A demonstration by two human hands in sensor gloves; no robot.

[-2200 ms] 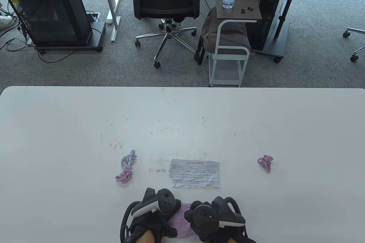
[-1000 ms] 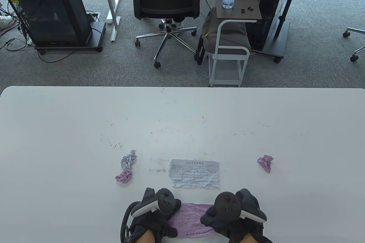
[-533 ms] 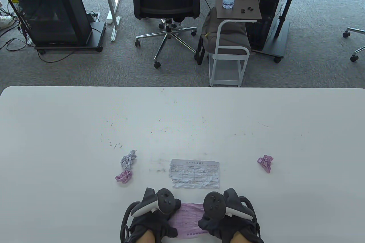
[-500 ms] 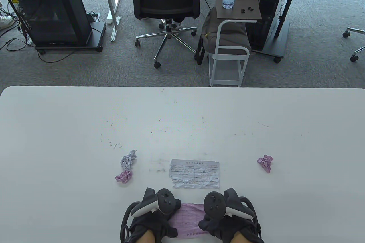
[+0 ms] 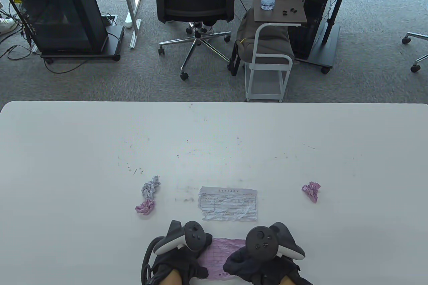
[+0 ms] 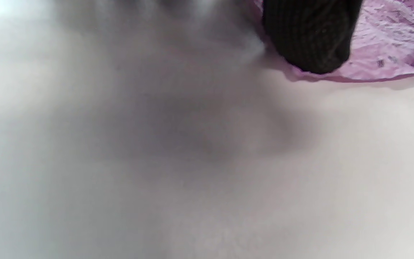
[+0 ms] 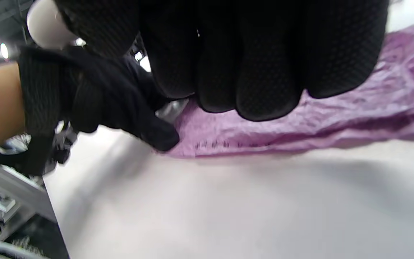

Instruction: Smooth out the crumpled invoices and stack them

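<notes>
At the near edge of the white bench (image 5: 67,151) lies a pink invoice (image 5: 219,255), partly flattened. Both hands press on it with straight fingers: left hand (image 5: 179,258) on its left end, right hand (image 5: 257,263) on its right. Just beyond lies a flattened white invoice (image 5: 229,203).

Left hand (image 5: 177,261): black knit glove with a fine dotted weave; a tracker (image 5: 185,236) strapped to its back, white-grey handle, dark round face bearing small buttons. A black cable loop (image 5: 147,258) runs beside the wrist. Right hand (image 5: 257,265): matching black glove, matching tracker (image 5: 272,240) with white-edged handle.
</notes>
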